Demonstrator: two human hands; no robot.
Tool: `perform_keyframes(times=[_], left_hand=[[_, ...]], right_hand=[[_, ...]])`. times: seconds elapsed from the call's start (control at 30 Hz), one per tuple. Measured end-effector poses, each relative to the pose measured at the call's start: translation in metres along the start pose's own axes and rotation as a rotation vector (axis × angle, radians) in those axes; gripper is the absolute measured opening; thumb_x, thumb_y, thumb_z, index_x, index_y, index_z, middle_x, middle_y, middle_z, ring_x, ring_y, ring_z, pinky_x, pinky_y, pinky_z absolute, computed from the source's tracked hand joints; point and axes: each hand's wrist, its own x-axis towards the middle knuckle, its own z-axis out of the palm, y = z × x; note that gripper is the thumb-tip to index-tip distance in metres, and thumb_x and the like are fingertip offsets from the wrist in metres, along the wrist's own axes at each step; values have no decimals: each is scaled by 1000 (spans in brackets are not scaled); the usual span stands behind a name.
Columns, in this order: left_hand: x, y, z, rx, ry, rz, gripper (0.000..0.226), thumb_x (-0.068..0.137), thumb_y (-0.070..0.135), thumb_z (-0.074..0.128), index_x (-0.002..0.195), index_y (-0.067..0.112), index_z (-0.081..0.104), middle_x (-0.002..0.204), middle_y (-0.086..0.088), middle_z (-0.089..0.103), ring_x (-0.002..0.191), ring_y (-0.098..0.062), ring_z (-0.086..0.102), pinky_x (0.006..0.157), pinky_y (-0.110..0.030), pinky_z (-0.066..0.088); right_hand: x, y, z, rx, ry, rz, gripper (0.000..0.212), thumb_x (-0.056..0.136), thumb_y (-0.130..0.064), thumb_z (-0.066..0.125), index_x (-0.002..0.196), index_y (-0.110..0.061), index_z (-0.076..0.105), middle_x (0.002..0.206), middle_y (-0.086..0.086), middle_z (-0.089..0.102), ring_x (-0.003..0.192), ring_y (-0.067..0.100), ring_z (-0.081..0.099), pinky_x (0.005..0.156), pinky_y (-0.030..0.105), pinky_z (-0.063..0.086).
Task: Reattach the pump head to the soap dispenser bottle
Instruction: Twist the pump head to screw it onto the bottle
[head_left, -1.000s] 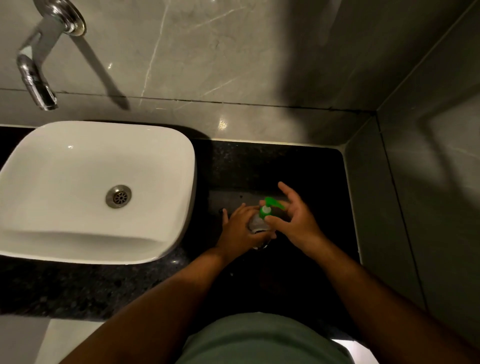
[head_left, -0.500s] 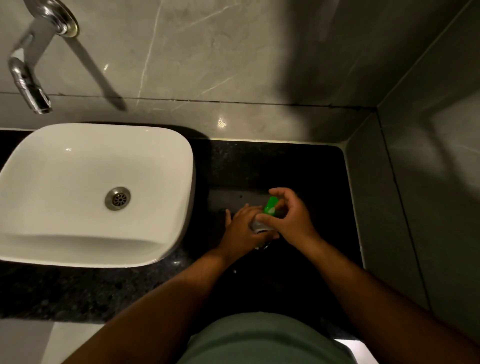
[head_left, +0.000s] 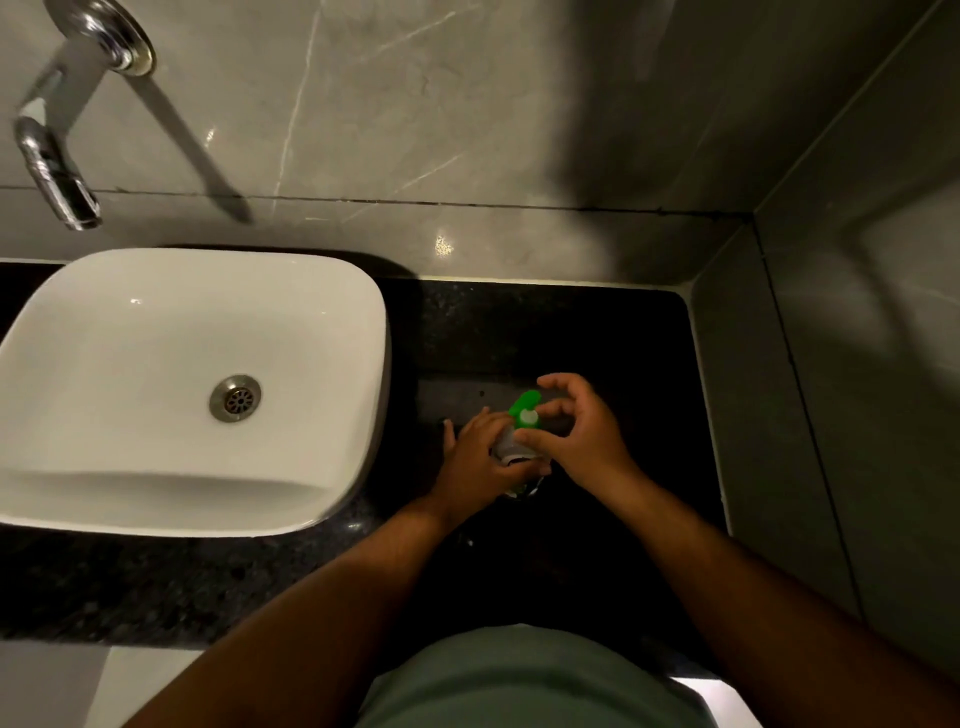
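Lower centre of frame, on black counter (head_left: 519, 332) right of white basin (head_left: 192, 389): soap bottle (head_left: 511, 447) stands upright, left hand (head_left: 480, 460) wrapped around its body. Green pump head (head_left: 525, 410) sits on bottle top. Right hand (head_left: 584, 436) curls around pump, thumb at collar, fingers loosely arched, not fully clamped.

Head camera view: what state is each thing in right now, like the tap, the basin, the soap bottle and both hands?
Tap: no water running.
Basin: empty, drain open.
Soap bottle: upright on the dark counter.
Green pump head: sitting on the bottle top; whether fully screwed on cannot be told.
Left hand: wrapped around the bottle.
Right hand: fingers at the pump head.
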Motion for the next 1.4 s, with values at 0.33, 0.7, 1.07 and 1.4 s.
perform_keyframes(times=[0.33,0.7,1.07,1.4], left_hand=[[5,1,-5,-37,-79,81,73,60,80,61,117,34,61,128,30,39,139,-5,15,109,-54,-16],[-6,-9,16,-37,180,111,38,64,83,63,95,64,53,122,48,40,134,12,17,109,-38,-19],[-12,6,15,173,282,68,57,56,64,62,101,30,73,128,7,57,141,-22,25,109,-55,-16],[5,12,7,91,168,144,60,61,49,78,114,21,68,146,-4,42,146,-29,12,108,-62,-17]], right_hand=[[49,-29,-32,-1047,-411,-513,62,68,-87,43,63,-26,56,57,-8,55,52,6,50,46,24,30],[41,-28,-18,-1168,-366,-571,68,79,-75,42,44,-16,38,40,-3,36,37,15,39,42,27,19],[-1,-21,20,-1043,120,-85,49,66,-59,33,45,-17,45,40,-7,32,41,15,41,44,22,13],[-18,-26,-1,-1020,90,-26,61,62,-84,46,68,-24,56,69,-2,67,67,20,65,55,29,39]])
